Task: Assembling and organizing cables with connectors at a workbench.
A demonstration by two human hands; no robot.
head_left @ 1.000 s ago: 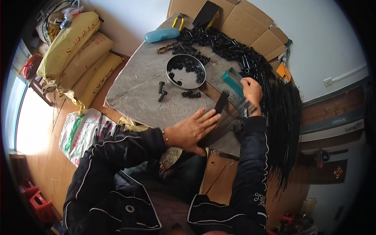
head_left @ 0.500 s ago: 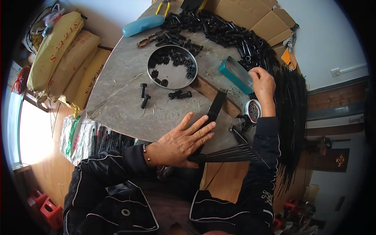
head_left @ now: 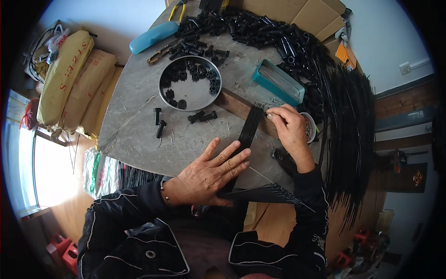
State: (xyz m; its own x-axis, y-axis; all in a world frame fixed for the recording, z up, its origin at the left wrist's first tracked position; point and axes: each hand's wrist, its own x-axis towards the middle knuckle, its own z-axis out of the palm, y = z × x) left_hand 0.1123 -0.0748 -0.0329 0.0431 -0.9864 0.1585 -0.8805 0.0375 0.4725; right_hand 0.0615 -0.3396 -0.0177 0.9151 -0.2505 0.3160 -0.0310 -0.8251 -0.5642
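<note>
My left hand [head_left: 204, 176] lies flat with spread fingers across a row of thin black rods [head_left: 251, 124], pressing them to the grey table. The rods' narrow tips point away from me and rest over a wooden strip [head_left: 234, 103]. At those tips my right hand [head_left: 291, 130] pinches thumb and forefinger together; whatever is between them is too small to make out. Just beyond it stands an open teal tin [head_left: 278, 86] of thin metal pins. A small round tub [head_left: 308, 126] is partly hidden behind the right hand.
A round metal tray [head_left: 190, 103] holds small black parts. Several black bolt-like pieces [head_left: 158, 116] lie near it. Black tubes [head_left: 265, 35] are heaped at the back, long black rods [head_left: 348, 135] hang over the right edge. A blue case [head_left: 153, 37] and yellow-handled pliers [head_left: 178, 11] are far left.
My right hand has come from the teal tin back toward the rod tips, fingers still pinched. The left hand stays flat on the rods. The whole view has shifted slightly.
</note>
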